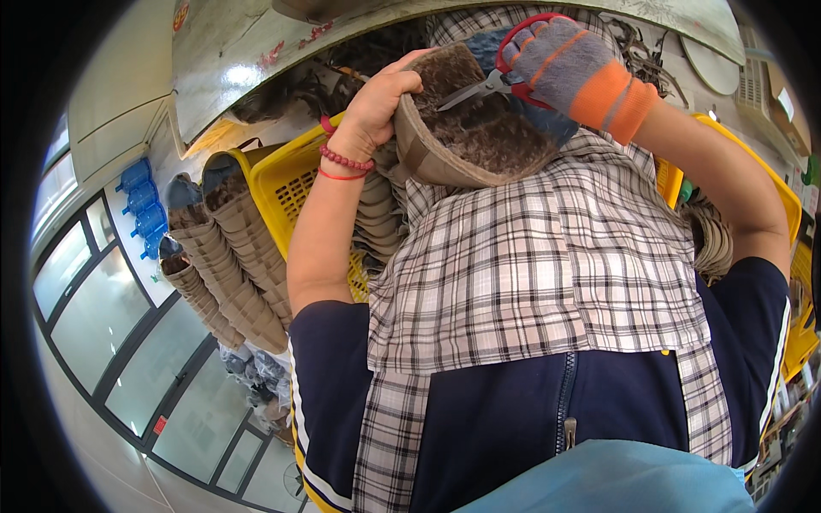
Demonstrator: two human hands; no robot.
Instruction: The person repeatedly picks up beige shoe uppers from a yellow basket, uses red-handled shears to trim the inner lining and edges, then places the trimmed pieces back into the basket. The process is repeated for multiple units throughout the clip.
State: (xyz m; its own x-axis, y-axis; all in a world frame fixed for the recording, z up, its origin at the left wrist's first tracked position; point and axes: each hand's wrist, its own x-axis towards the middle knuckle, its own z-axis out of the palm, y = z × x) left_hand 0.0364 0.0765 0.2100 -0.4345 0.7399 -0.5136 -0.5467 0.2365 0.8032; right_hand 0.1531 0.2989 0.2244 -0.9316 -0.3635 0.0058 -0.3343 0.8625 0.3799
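A tan, open-topped piece with brown fur lining, which looks like a boot upper (479, 154), is tilted over my lap with its fur side facing up. My left hand (385, 98) is bare and grips its left rim, thumb on the fur side. My right hand (577, 77), in a grey and orange glove, is closed round the red handles of a pair of scissors (487, 85). The scissor blades point left and lie over the fur inside the upper. Whether they touch the fur I cannot tell. A dark blue part of the upper shows behind the scissors.
A table edge (256, 73) runs across the far side, with dark scraps (646, 60) beside it. Yellow crates (286, 184) stand on both sides of me. Stacks of similar uppers (244, 231) lean at the left; more stacked pieces (714, 239) are at the right.
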